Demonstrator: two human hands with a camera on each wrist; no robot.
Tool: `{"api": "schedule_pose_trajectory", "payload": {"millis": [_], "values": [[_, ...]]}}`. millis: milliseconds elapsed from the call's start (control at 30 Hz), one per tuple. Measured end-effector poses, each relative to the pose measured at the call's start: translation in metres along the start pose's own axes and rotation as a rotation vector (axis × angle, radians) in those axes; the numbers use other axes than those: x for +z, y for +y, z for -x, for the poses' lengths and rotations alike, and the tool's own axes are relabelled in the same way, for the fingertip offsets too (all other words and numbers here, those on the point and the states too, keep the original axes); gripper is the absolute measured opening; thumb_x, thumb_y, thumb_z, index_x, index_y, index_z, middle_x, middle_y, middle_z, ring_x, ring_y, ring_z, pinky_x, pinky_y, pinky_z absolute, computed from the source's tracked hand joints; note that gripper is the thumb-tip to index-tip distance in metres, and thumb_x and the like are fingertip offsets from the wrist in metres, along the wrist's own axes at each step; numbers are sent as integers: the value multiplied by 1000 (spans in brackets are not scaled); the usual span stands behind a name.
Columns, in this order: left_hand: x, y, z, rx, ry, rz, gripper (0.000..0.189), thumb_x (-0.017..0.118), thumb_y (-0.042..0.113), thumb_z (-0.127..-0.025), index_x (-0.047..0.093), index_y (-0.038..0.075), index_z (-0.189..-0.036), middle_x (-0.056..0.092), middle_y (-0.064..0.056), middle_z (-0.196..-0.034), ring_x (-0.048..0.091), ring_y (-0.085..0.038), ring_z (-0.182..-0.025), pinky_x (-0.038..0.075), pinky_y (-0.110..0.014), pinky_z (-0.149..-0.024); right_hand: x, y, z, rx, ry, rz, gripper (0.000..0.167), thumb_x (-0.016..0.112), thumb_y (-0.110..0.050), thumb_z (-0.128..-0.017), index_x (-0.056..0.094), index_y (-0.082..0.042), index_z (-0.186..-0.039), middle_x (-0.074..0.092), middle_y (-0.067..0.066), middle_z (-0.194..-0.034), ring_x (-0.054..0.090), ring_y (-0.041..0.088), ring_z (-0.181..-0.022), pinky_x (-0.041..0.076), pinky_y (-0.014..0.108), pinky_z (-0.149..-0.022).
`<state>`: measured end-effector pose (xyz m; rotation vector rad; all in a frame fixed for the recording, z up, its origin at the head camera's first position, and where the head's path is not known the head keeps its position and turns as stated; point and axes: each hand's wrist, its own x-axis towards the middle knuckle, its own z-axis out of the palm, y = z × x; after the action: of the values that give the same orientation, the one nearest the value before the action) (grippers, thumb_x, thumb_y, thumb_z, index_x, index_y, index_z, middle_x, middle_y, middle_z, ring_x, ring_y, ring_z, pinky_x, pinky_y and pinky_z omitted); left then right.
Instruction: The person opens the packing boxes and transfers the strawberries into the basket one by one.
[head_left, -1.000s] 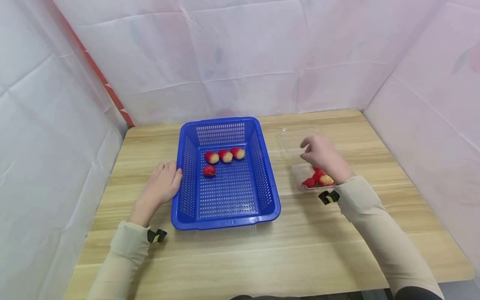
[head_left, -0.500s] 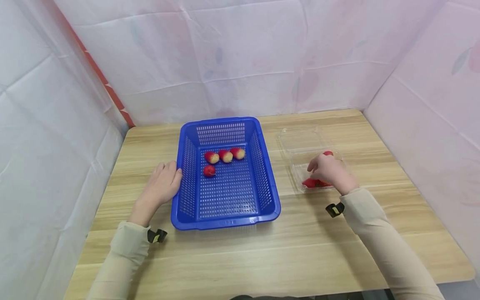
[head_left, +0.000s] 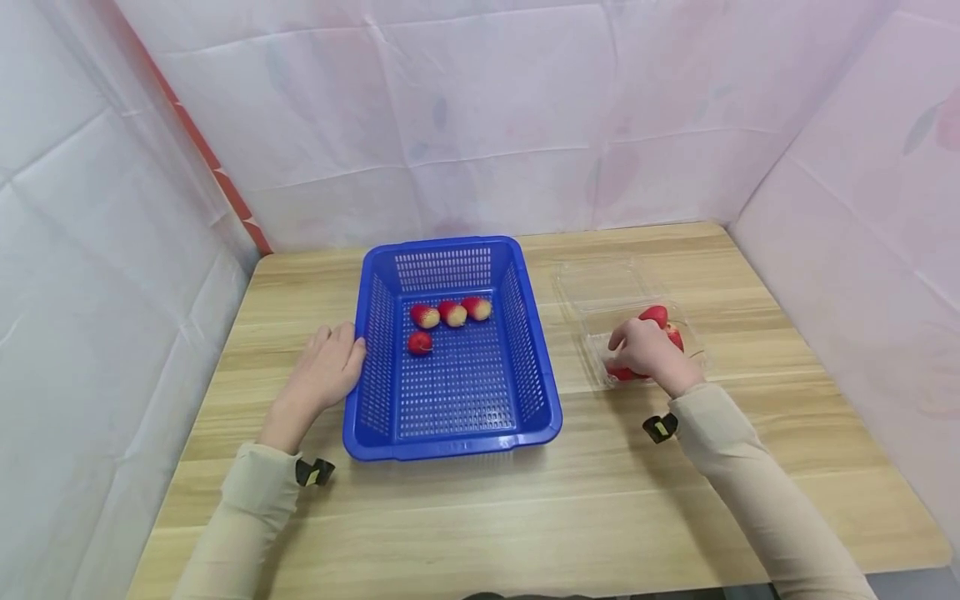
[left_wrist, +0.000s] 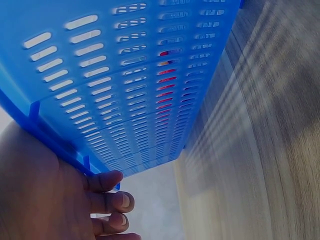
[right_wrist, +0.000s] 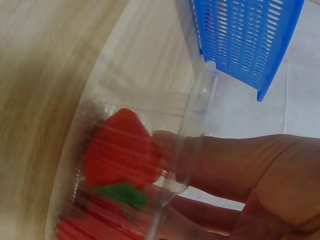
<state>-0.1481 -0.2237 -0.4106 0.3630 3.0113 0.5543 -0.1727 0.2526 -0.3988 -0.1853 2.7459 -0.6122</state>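
My left hand holds the left rim of a blue plastic basket, its thumb over the edge. In the left wrist view the fingers bend beside the rim. Three red-and-yellow oval fruits lie in a row inside, with a round red fruit in front of them. Over on the right, my right hand reaches into an open clear plastic clamshell box. Through its wall, the right wrist view shows thumb and fingers around a red strawberry with green leaves.
More red fruits lie at the right side of the clear box, beside the hand. The wooden table meets pale cloth walls at the back and both sides. Basket and box stand a short way apart.
My right hand has come down from above the clear box into it, then shifted slightly toward its front left. The left hand and the basket have stayed in place.
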Motion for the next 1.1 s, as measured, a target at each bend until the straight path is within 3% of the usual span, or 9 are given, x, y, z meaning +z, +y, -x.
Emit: {"api": "schedule_pose_trajectory", "payload": {"millis": [133, 267, 500, 700, 1100], "values": [[-1, 1, 0, 1, 4, 2, 34, 27, 29, -106, 49, 2, -107, 50, -11, -88, 41, -31, -86, 33, -44, -77, 1, -1, 2, -17, 24, 11, 20, 76, -11, -79, 71, 5, -90, 70, 15, -84, 63, 27, -75, 53, 42, -68], [-1, 2, 1, 5, 1, -2, 34, 28, 29, -106, 49, 2, -107, 50, -11, -88, 42, -31, -85, 33, -43, -76, -1, -4, 7, -37, -9, -3, 19, 72, -9, -83, 70, 7, -92, 68, 11, -79, 61, 21, -67, 51, 36, -62], [-2, 2, 1, 0, -2, -2, 34, 28, 28, -106, 49, 1, -108, 51, -11, -88, 42, -32, -86, 33, -44, -76, -3, -8, 9, -51, -71, -36, 27, 77, -4, -74, 70, 8, -97, 68, 16, -85, 62, 25, -75, 52, 37, -65], [-1, 2, 0, 1, -1, -6, 34, 28, 29, -106, 49, 2, -106, 50, -10, -87, 43, -32, -87, 34, -44, -77, 11, -2, 3, -21, -8, -37, 15, 75, -4, -78, 72, 5, -90, 68, 16, -85, 61, 25, -73, 51, 35, -61], [-1, 2, -1, -3, 4, 1, 35, 27, 29, -106, 49, 1, -107, 50, -10, -86, 41, -30, -85, 32, -42, -75, 13, -3, 4, -13, 28, -65, 27, 72, -1, -77, 67, 12, -100, 69, 23, -87, 66, 32, -80, 54, 43, -69]]}}
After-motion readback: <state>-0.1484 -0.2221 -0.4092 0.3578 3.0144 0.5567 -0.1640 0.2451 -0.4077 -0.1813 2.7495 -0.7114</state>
